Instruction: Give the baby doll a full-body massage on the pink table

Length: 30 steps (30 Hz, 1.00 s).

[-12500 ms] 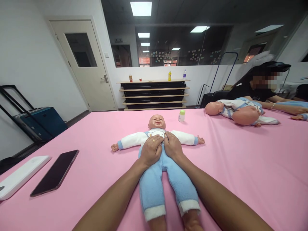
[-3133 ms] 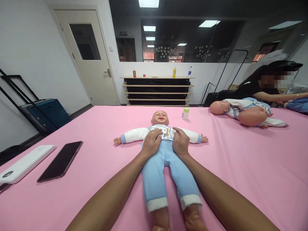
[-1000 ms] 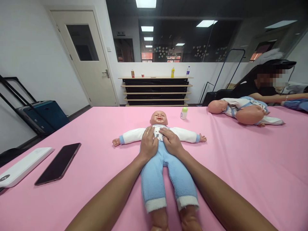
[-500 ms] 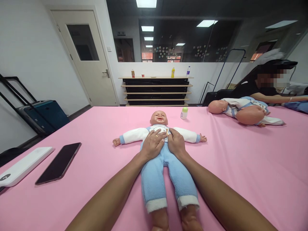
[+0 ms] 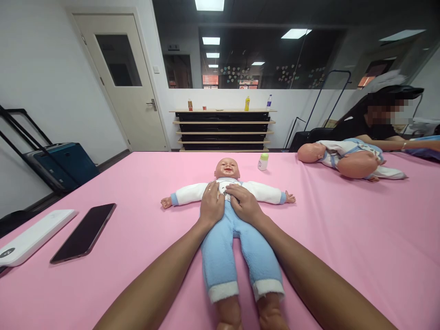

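Note:
A baby doll (image 5: 220,247) in a white top and light blue trousers lies face up with its arms spread and its feet toward me. My left hand (image 5: 212,204) rests on the left side of its chest and belly, fingers stretched toward the head. Across the right side and middle of the chest lies my right hand (image 5: 244,201), its fingers extended and pointing up and left. Both palms press on the clothing, and a little of the printed top shows between them. Neither hand grips anything. Beyond the doll's head stands a small white bottle with a green cap (image 5: 263,162).
On the pink-covered table (image 5: 144,284), a dark phone (image 5: 84,233) and a white power bank (image 5: 37,236) lie at left. Two more dolls (image 5: 357,163) lie at the far right, by a seated person (image 5: 354,123). A blue suitcase (image 5: 65,165) stands left of the table.
My left hand has drawn back to the doll's left side. My right hand has swept inward over the middle of its chest. The person at right has shifted an arm slightly.

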{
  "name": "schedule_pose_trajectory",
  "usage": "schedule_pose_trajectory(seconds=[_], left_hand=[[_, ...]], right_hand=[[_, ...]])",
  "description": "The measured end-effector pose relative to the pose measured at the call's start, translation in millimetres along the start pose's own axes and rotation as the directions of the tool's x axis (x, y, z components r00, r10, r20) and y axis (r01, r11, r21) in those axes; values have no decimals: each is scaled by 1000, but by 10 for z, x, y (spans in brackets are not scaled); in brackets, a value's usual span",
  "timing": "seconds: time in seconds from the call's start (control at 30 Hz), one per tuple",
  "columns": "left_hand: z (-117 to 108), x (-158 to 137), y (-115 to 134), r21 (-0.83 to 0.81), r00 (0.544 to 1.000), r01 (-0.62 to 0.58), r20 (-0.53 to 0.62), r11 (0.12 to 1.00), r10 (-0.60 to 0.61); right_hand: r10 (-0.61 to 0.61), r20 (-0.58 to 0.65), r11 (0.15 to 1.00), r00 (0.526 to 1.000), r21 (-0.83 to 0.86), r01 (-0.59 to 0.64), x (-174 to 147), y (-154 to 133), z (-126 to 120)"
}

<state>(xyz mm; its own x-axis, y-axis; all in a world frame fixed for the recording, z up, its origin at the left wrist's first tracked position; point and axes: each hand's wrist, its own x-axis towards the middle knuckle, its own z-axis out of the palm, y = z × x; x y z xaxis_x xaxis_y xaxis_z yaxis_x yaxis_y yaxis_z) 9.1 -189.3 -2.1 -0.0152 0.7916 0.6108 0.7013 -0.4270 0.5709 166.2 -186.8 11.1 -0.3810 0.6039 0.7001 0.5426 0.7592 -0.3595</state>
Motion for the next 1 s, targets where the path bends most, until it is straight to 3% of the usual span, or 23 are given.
schedule_pose_trajectory(seconds=[0.13,0.33,0.5,0.6,0.7,0.77,0.9,1.0], left_hand=[[-50,-24,74,-4,998,-37,-46,999,37],[-109,-46,124,-10,987,-158,0,987,158],[-180,-48,188,-45,934,-325,144,945,328],[-213,-38,224,-41,903,-346,255,937,345],[-203,-17,217,-29,903,-317,296,948,311],[-169,4,180,-32,916,-277,291,960,274],[-76,43,63,-38,962,-147,228,988,152],[-18,46,-13,-32,983,-53,174,998,58]], right_hand=[[130,35,991,991,-38,-129,13,54,17],[323,-5,942,946,-90,-322,-2,95,42],[366,-121,919,923,-110,-379,-18,82,39],[353,-180,919,918,-117,-376,-29,43,18],[267,-255,946,929,-115,-304,-39,-2,-4],[152,-271,978,951,-97,-184,-41,-33,-21],[-84,-189,996,978,-19,82,-32,-90,-62],[-150,-122,988,981,21,154,-18,-102,-70]])
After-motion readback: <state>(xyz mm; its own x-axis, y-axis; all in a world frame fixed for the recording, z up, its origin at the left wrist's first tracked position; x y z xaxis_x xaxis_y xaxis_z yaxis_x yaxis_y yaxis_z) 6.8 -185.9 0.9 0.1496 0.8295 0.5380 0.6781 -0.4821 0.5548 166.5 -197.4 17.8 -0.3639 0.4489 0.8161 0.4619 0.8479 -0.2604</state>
